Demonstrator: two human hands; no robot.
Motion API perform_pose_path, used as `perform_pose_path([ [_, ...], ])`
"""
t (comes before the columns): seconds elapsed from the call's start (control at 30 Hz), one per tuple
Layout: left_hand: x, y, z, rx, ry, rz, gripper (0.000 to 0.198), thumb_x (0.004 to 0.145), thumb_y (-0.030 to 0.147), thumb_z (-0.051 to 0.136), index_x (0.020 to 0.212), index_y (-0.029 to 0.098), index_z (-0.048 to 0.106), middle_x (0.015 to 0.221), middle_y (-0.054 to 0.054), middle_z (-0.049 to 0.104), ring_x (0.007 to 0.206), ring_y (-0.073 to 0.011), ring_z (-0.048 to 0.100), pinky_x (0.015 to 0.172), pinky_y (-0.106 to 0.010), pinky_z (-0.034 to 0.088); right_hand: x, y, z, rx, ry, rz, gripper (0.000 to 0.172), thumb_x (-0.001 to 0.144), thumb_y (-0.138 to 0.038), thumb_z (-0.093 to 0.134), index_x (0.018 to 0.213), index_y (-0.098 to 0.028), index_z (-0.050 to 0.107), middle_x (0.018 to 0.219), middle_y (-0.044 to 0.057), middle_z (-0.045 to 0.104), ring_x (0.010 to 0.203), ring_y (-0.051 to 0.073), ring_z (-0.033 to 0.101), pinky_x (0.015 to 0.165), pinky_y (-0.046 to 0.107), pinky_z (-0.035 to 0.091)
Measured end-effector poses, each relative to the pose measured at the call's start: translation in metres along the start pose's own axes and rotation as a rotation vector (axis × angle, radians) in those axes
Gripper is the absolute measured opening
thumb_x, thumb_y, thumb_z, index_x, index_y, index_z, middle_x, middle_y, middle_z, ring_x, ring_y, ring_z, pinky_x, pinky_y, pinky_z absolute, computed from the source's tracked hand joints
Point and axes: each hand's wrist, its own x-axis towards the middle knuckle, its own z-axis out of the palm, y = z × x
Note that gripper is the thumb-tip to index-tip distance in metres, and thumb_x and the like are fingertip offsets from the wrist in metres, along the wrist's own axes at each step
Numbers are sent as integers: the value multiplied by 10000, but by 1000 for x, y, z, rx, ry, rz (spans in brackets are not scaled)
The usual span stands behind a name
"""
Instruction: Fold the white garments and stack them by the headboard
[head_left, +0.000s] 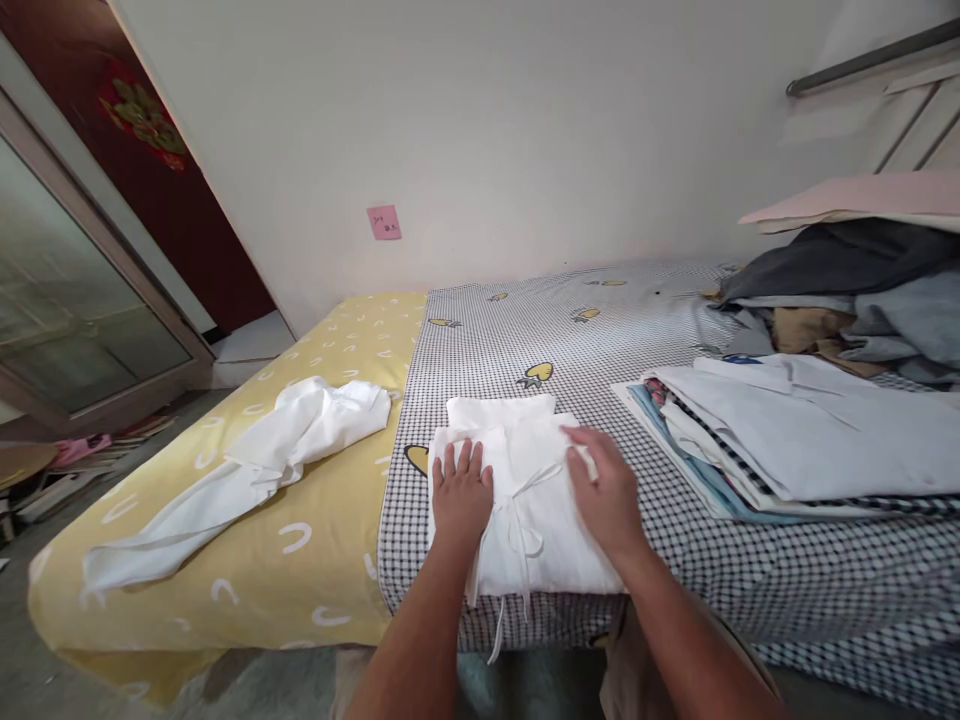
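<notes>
A folded white garment [540, 560] with thin tie strings in a loose bow lies at the front edge of the bed. One string hangs over the edge. My left hand [463, 487] rests flat on its left half, fingers spread. At the upper right edge of the garment is my right hand [606, 490], thumb and forefinger apart and touching the cloth; its other fingers are partly hidden. To the left, a crumpled white garment [300, 440] with one long part stretched out lies on the yellow cover.
A stack of folded clothes [817, 430] with a white one on top sits at the right. Behind it rises a pile of grey, brown and dark clothes [847, 270]. The bed has a yellow cover [330, 570] and a checked cover [480, 350]. A pink note [384, 222] is on the wall.
</notes>
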Motion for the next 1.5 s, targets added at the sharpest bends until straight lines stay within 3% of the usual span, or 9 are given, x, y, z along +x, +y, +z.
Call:
perform_pose_path([
  [0.13,0,-2,2,-15,-30,-17,531,990,379,338,1496,263,449,1593,-36,405,1518,-307,268,1248,-563,180,-12,-11,26,184,-413,20,329,928,-348,460,1037,-255,756,968,57,711,881,204,654,835,335,527],
  [0.4,10,-11,-4,-156,-156,-57,545,961,414,363,1484,294,460,1622,-30,358,1541,-302,202,1244,-588,133,-6,24,42,115,-359,81,324,830,-199,495,1022,-252,751,971,42,644,825,182,631,823,332,534],
  [0.53,4,-26,-18,-246,-233,-21,489,917,362,450,1393,307,550,1579,-43,446,1504,-262,315,1233,-547,200,-8,20,43,163,-404,71,357,826,-179,494,1073,-249,742,1018,42,629,839,171,624,846,329,521],
  [0.73,-35,-30,-29,-495,-92,-66,371,957,368,390,1241,262,604,1287,-100,684,1387,-280,479,1198,-615,185,-6,15,38,262,-463,140,305,833,-255,555,1062,-245,756,1016,44,625,843,172,613,838,322,524],
  [0.83,-46,-18,-33,-386,-107,-54,373,969,379,418,1282,229,554,1264,-124,679,1389,-309,467,1174,-665,199,-6,14,39,251,-452,134,302,869,-264,523,1049,-259,766,995,39,631,815,168,607,829,324,527],
  [0.97,-48,-3,-42,-41,-174,79,194,955,315,498,1012,199,642,1506,-166,502,1426,-362,404,1126,-681,293,-7,15,43,227,-446,125,325,893,-241,498,1062,-271,774,983,39,624,787,162,604,807,319,513],
  [1.13,-49,-1,-57,93,-192,294,229,971,183,439,952,208,665,1345,-89,636,1244,-265,566,1087,-554,406,-6,19,47,214,-465,139,317,914,-235,501,1062,-277,779,1003,47,630,792,162,609,800,319,489],
  [1.27,-51,-25,-68,14,-244,389,222,956,186,470,973,227,687,1273,-59,674,1183,-227,601,1071,-489,440,-4,22,48,224,-448,127,307,910,-217,509,1039,-269,783,995,47,646,805,164,614,796,306,475],
  [1.5,-54,-111,-96,-217,-176,181,329,921,382,425,842,257,720,1172,-75,730,1098,-284,658,1019,-527,480,-2,26,48,300,-452,145,307,891,-218,508,1018,-258,785,1009,48,669,853,181,634,824,312,490],
])
